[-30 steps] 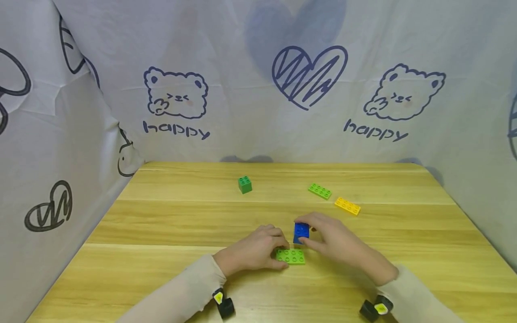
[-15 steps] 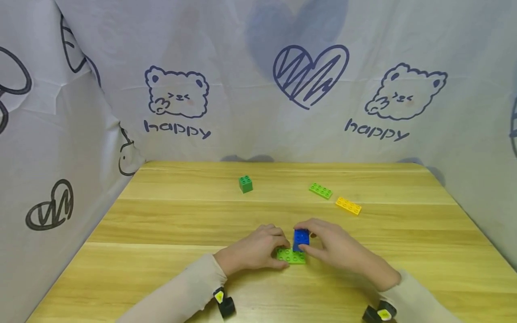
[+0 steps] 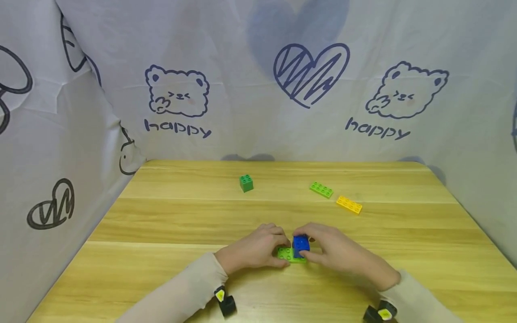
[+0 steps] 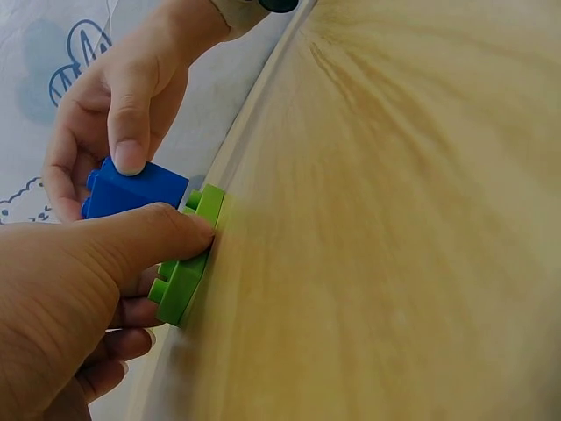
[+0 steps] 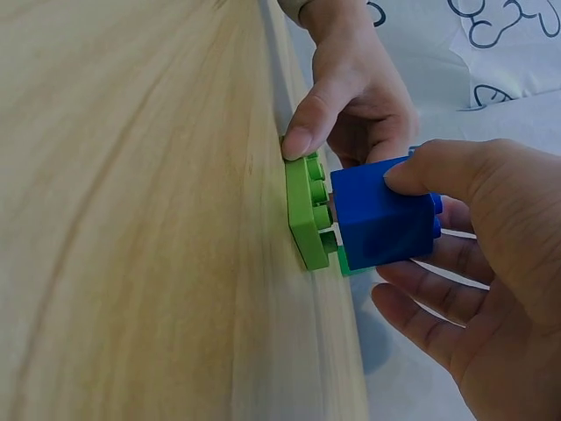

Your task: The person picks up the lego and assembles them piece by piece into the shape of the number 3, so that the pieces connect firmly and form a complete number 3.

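Observation:
My left hand (image 3: 260, 248) grips a flat light green building brick (image 3: 285, 254) by its left end, thumb on the near edge and fingers on the far side. The brick lies on the table with its studs up. In my right hand (image 3: 333, 246), a blue building brick (image 3: 300, 245) is pinched between thumb and fingers, studs up. It sits just over the right half of the light green brick. A narrow gap shows between the blue brick (image 5: 386, 215) and the studs of the light green brick (image 5: 307, 210) in the right wrist view.
A dark green brick (image 3: 246, 183) stands at the back of the wooden table (image 3: 181, 211). Farther right lie another flat light green brick (image 3: 321, 189) and a flat yellow brick (image 3: 349, 204). A white printed cloth (image 3: 242, 89) hangs behind the table and along its sides.
My right hand has brought the blue brick nearer and down, from behind the light green brick to over its right half. My left hand has stayed in place on the light green brick.

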Available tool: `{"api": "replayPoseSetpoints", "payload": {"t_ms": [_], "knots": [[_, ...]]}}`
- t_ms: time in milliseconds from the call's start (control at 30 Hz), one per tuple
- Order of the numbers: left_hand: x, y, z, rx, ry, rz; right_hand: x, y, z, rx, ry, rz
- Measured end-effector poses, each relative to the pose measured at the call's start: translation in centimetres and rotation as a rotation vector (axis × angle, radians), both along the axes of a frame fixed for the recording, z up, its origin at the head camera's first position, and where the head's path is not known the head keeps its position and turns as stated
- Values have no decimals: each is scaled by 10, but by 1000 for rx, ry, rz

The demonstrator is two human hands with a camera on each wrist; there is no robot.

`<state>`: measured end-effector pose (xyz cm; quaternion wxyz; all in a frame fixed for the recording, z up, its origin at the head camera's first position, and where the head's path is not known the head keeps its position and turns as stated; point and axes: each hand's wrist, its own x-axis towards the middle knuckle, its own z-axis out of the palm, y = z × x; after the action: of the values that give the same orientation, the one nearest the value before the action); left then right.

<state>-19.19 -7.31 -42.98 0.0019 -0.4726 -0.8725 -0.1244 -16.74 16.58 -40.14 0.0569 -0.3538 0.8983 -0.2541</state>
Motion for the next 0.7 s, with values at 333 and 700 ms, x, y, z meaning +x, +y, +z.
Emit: {"api": "replayPoseSetpoints", "payload": {"t_ms": [333,700], "knots": [[0,-1,-1,5,-29,13,0,0,-1,11,-28,16],[-2,0,-1,5,-22,8,1,0,0,15,-18,42]]}}
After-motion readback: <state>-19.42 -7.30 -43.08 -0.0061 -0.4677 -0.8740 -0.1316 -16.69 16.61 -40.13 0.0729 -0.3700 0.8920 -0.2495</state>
